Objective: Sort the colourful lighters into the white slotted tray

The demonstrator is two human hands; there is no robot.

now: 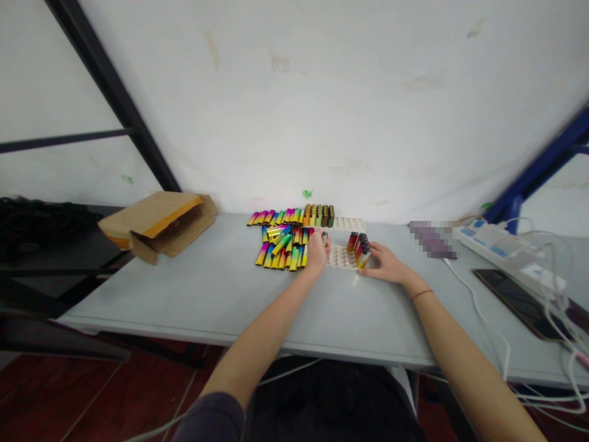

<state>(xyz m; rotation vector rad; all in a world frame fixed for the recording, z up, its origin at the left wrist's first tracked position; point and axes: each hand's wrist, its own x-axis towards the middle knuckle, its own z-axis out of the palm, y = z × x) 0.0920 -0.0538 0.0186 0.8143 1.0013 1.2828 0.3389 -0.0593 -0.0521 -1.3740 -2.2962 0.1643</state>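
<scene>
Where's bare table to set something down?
Bare grey table left of the loose lighters, up to the cardboard box, and in front of the left hand and right hand. Crowded: between the hands, around the white tray and upright lighters.

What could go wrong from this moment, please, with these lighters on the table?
The standing lighters lean in the white holed tray, so the right hand touching them could tip them over. The left hand, holding a lighter, is close to the loose pile of lighters and might knock it, scattering them.
</scene>
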